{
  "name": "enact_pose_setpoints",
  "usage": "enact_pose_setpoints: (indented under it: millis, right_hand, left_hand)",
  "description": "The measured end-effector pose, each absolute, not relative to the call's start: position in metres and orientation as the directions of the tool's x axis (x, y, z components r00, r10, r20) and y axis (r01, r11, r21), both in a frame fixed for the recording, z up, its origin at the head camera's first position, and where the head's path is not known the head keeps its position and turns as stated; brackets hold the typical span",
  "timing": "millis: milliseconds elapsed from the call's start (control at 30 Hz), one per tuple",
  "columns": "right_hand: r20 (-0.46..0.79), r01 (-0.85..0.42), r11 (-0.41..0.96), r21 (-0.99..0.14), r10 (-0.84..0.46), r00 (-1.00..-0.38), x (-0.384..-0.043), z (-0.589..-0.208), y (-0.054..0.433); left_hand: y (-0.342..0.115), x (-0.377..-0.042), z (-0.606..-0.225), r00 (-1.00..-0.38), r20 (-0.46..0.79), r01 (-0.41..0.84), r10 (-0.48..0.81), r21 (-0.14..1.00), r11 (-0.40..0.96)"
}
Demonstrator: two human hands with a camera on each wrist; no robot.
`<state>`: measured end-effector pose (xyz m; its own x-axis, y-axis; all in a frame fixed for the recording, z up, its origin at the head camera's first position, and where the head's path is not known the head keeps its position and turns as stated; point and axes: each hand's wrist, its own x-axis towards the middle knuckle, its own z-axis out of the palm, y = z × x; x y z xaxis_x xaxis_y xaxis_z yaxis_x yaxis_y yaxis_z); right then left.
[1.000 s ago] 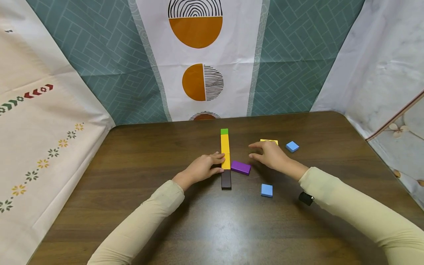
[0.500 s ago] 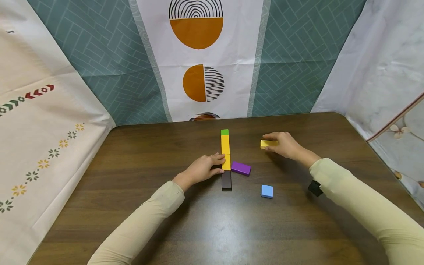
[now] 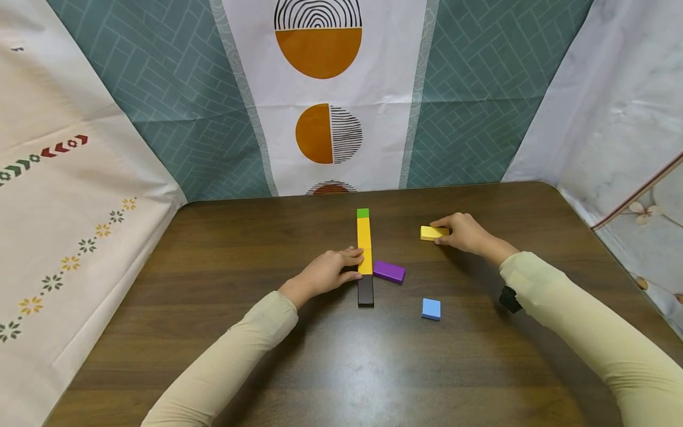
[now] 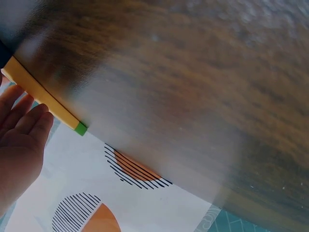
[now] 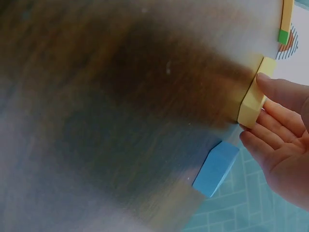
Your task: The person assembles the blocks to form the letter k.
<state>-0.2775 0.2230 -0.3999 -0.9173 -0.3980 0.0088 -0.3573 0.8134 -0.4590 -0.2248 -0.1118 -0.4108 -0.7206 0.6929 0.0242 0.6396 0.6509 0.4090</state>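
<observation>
Near the middle of the table, a straight row runs away from me: a black block (image 3: 365,293), two orange-yellow blocks (image 3: 364,233) end to end, and a small green block (image 3: 363,213) at the far end. My left hand (image 3: 322,270) touches the row's left side, its fingers fairly straight along the nearer orange-yellow block. Right of the row, my right hand (image 3: 467,233) pinches a pale yellow block (image 3: 428,233) between thumb and fingers. The right wrist view shows the thumb on one long side of it, fingers on the other.
A purple block (image 3: 389,272) lies slanted close to the row's right side. One blue square block (image 3: 431,309) sits nearer me. Another blue block (image 5: 216,168), hidden behind the right hand in the head view, lies beside that hand. Patterned cloths (image 3: 475,107) hang behind the table.
My right hand has moved right to the pale yellow block and closed its thumb and fingers on it, covering the far blue block in the head view. The left hand stays on the row.
</observation>
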Motion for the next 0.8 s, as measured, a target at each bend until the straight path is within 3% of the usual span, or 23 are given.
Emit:
enact_pose_setpoints:
  millis: [800]
  right_hand:
    - [0.043, -0.369, 0.787, -0.495, -0.402, -0.915, -0.2774, -0.4016, 0.2173]
  left_hand:
    - [-0.1116, -0.2230, -0.4078, -0.725, 0.019, 0.632, 0.688, 0.414, 0.655]
